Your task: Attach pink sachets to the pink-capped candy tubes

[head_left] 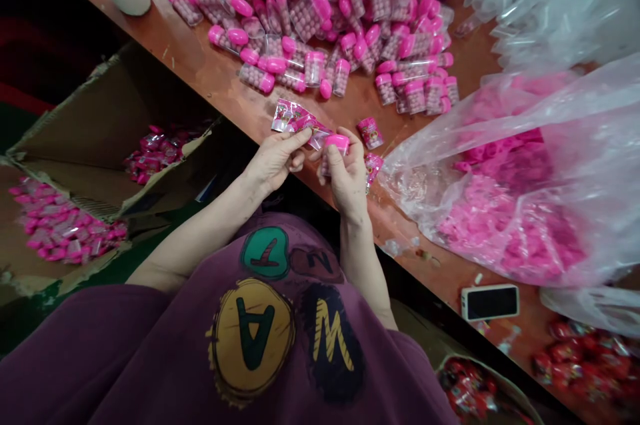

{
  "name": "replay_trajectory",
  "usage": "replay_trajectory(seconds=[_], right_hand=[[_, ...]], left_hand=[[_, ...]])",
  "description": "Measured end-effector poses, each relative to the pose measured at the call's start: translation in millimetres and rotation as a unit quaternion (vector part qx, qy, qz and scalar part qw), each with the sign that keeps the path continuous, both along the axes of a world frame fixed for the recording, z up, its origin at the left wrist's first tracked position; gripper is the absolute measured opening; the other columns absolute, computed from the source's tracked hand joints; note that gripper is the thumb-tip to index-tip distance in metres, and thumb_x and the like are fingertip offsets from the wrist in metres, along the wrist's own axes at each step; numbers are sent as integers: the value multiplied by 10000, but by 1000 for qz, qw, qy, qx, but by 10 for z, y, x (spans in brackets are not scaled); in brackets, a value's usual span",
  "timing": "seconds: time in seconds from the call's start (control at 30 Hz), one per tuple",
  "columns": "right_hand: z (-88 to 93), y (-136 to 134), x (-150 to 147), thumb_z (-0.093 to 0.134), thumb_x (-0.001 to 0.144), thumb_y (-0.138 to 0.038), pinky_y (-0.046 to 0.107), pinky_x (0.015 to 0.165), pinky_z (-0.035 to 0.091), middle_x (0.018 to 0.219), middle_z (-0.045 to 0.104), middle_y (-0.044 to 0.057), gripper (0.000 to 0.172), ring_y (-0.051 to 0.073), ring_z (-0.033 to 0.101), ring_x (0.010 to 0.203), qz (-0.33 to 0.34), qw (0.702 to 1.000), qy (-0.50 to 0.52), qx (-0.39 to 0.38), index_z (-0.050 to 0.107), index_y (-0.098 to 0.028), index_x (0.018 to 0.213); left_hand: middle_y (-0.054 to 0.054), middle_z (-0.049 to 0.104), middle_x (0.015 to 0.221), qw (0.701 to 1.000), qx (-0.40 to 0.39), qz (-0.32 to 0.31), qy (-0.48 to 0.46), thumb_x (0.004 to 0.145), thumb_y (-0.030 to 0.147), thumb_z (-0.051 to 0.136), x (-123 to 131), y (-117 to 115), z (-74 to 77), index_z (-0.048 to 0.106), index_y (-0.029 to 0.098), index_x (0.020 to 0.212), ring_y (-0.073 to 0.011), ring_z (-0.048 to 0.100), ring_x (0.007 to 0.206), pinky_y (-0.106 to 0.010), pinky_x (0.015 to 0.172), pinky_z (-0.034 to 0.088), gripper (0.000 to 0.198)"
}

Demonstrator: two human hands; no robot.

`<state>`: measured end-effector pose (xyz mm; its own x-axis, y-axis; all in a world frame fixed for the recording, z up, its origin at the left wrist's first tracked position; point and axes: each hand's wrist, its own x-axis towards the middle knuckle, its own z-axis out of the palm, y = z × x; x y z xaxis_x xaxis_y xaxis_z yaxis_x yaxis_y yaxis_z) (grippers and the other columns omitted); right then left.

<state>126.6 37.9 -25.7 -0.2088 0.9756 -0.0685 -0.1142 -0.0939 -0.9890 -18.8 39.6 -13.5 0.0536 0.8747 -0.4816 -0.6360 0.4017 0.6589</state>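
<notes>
My right hand (347,175) is closed around a small clear bottle with a pink cap (337,142), held at the near edge of the brown table (215,75). My left hand (277,158) pinches a printed pink shrink-wrap sleeve (295,120) that reaches to the bottle's top. Two more printed sleeves lie close by, one on the table (370,132) and one just beside my right hand (373,166). A big heap of pink-capped bottles filled with candy balls (330,18) covers the table beyond my hands.
A clear plastic bag of loose pink caps (505,205) lies at the right. A phone (489,302) rests on the near right table edge, with red packets (585,352) beside it. Open cardboard boxes of wrapped pink bottles (65,228) (155,152) stand below at the left.
</notes>
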Motion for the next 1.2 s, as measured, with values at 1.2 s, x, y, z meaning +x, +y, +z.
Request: replay_trajectory(seconds=[1.2], right_hand=[[-191, -136, 116, 574, 990, -620, 426, 825, 650, 1373, 647, 109, 766, 185, 711, 842, 76, 981, -168, 62, 233, -365, 1627]], left_hand=[[39, 505, 462, 996, 13, -85, 31, 852, 450, 842, 129, -93, -56, 579, 133, 592, -12, 375, 381, -196, 415, 214, 486]])
